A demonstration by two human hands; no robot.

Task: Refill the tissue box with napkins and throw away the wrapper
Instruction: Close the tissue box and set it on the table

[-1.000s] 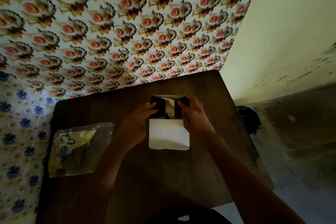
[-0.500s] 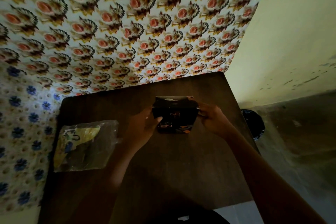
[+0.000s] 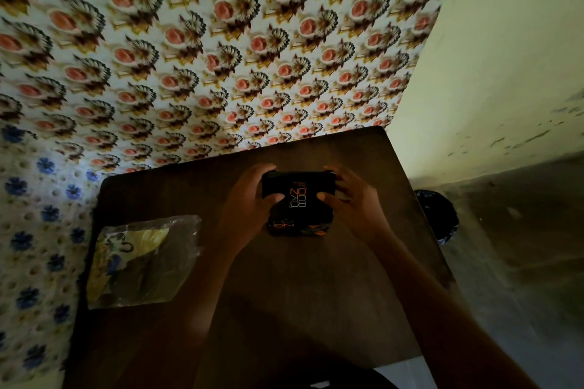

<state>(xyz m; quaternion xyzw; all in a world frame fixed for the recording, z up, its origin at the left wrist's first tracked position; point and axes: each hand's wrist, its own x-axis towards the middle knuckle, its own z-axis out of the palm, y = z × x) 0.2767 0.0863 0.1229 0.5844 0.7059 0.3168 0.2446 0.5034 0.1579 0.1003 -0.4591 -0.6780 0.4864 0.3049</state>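
Observation:
A black tissue box with orange and white lettering stands on the dark wooden table, a little past its middle. My left hand grips its left side and my right hand grips its right side, thumbs on the near face. The box's lid is down and no napkins show. A clear plastic wrapper with yellow and blue print lies flat on the table's left part, apart from both hands.
A dark round bin stands on the floor just right of the table. Patterned wallpaper rises behind the table and a plain pale wall on the right. The grey floor lies to the right.
The white open flap seen a second ago has been folded shut. The box now stands closed between both hands, turned so its lettered face shows.

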